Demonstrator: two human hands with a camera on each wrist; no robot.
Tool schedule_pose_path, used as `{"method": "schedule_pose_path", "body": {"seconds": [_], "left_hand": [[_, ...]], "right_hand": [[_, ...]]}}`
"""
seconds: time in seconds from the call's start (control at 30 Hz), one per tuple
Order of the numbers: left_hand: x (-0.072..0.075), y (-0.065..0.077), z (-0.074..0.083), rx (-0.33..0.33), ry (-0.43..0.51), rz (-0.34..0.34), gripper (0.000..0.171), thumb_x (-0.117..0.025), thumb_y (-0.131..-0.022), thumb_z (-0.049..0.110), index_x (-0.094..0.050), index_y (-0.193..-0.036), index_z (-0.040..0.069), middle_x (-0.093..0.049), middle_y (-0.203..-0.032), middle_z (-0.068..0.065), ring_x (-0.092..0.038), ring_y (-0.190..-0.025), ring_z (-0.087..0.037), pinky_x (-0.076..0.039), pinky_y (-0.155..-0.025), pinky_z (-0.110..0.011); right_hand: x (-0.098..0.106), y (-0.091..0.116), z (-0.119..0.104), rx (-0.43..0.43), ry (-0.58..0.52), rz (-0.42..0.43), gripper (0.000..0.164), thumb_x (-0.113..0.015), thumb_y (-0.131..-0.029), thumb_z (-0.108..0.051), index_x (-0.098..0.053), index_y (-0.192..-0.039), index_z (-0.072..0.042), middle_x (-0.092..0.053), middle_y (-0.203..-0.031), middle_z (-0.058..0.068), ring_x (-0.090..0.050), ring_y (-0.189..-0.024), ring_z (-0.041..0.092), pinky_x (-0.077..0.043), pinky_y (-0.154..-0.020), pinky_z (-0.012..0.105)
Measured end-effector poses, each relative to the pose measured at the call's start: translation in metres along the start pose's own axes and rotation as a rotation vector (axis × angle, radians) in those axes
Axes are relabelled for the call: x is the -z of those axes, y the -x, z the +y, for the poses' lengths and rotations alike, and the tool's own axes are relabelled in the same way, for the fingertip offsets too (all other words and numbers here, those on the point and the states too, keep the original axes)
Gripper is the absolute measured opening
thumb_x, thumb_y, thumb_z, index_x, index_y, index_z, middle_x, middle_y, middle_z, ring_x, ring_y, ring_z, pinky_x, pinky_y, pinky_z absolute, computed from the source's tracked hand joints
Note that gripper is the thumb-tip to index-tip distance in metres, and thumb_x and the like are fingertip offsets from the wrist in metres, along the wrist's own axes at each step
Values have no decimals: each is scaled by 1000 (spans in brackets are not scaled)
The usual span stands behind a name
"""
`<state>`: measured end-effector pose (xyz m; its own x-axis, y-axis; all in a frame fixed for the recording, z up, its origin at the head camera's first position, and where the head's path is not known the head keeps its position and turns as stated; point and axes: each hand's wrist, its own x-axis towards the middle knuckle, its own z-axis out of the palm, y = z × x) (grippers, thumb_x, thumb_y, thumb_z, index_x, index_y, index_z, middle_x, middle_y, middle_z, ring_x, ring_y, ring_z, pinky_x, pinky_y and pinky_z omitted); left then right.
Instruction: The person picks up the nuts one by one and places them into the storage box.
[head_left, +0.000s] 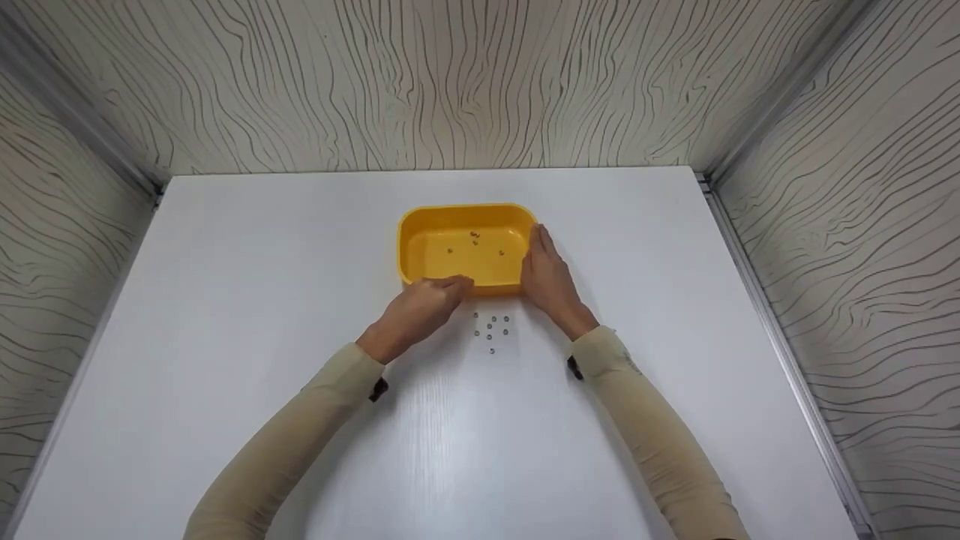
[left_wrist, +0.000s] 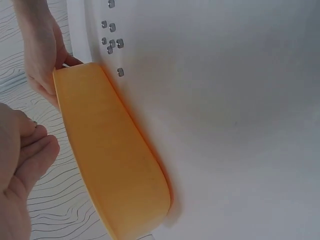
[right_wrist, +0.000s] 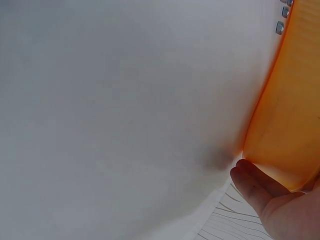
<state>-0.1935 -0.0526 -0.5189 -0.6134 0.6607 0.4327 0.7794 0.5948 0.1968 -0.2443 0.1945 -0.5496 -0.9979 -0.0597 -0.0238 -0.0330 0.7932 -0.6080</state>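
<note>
A yellow plastic tub stands on the white table, several small metal nuts scattered over its floor. My left hand is over the near rim, left of its middle. Its thumb and fingertips pinch together in the left wrist view, a small dark bit of a nut showing between them. On the tub's right end, my right hand holds the wall, with long fingers along the outside and the thumb at the rim. Several more nuts lie loose on the table just in front of the tub.
The white table reaches back to a wood-grain patterned wall. Similar panels stand at both sides, with metal rails along the table's side edges.
</note>
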Motion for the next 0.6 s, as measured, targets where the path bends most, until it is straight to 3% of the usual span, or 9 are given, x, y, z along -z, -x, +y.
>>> {"method": "schedule_pose_path", "body": {"seconds": [0.27,0.6], "left_hand": [[3,-7,-4,231,280,-9,24,-68,-99,0,-77,-120,2,-81,-112,-16,-80,-95,-26,-67,-87,-38],[3,-17,-11,484,383,-23,27,-66,-103,12,-76,-126,4,-80,-117,-14,-72,-91,-22,-66,-91,-36]], "right_hand": [[0,1,-1,0,-10,-7,62,-32,-114,-23,-8,-169,-5,-11,-178,17,-15,-165,30,-19,-136,45],[-1,0,2,0,1,-7,63,-32,-114,-24,-8,-168,-5,-10,-178,16,-14,-166,30,-18,-136,46]]}}
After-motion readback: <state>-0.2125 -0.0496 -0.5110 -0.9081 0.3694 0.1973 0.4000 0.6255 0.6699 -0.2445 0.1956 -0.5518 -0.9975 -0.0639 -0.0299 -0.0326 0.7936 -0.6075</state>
